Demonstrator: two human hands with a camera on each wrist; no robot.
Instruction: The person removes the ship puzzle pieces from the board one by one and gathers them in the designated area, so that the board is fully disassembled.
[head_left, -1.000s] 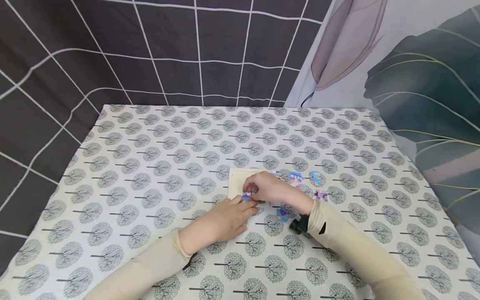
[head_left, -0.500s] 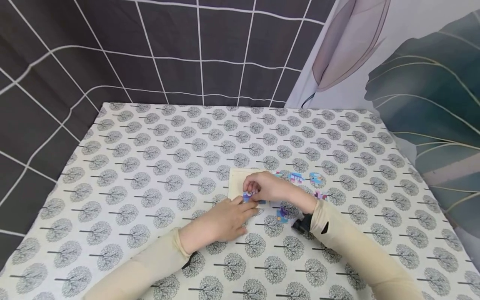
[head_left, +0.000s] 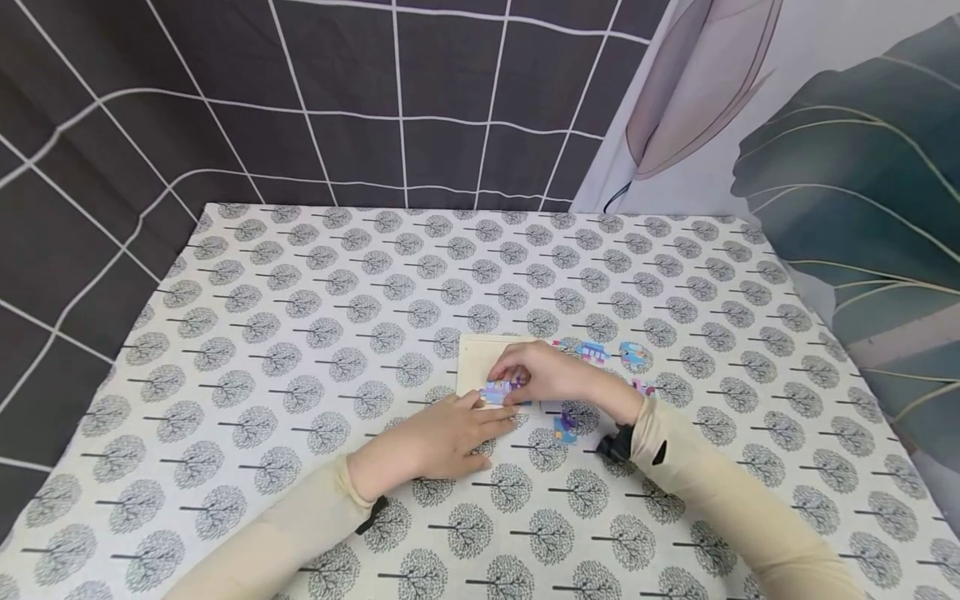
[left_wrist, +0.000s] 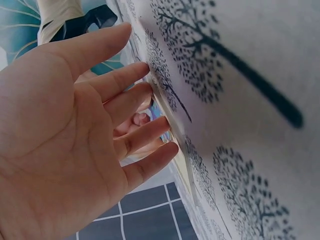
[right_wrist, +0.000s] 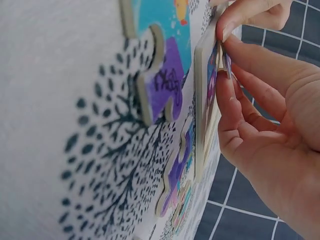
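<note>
My right hand [head_left: 551,372] pinches a small lilac-and-blue jigsaw piece [head_left: 495,392] between thumb and fingers. In the right wrist view the piece [right_wrist: 227,65] is seen nearly edge-on, just over the puzzle board [right_wrist: 199,115]. That pale wooden board [head_left: 472,354] lies flat, with printed pieces in its near part, mostly covered by the hands. My left hand [head_left: 453,435] has its fingers extended, the tips at the board's near edge. Its palm faces the camera in the left wrist view, and no object is gripped there.
Loose jigsaw pieces lie right of the board: a blue-and-purple one [head_left: 564,429] near the right wrist, a blue-and-pink one [head_left: 594,352], a blue one [head_left: 634,356] and a pink one [head_left: 642,386]. A tree-print cloth [head_left: 300,392] covers the table. A dark checked curtain [head_left: 337,83] hangs behind.
The piece in my right fingers has tilted and now shows more of its lilac face. My right wrist has shifted slightly to the right; the left hand has barely moved.
</note>
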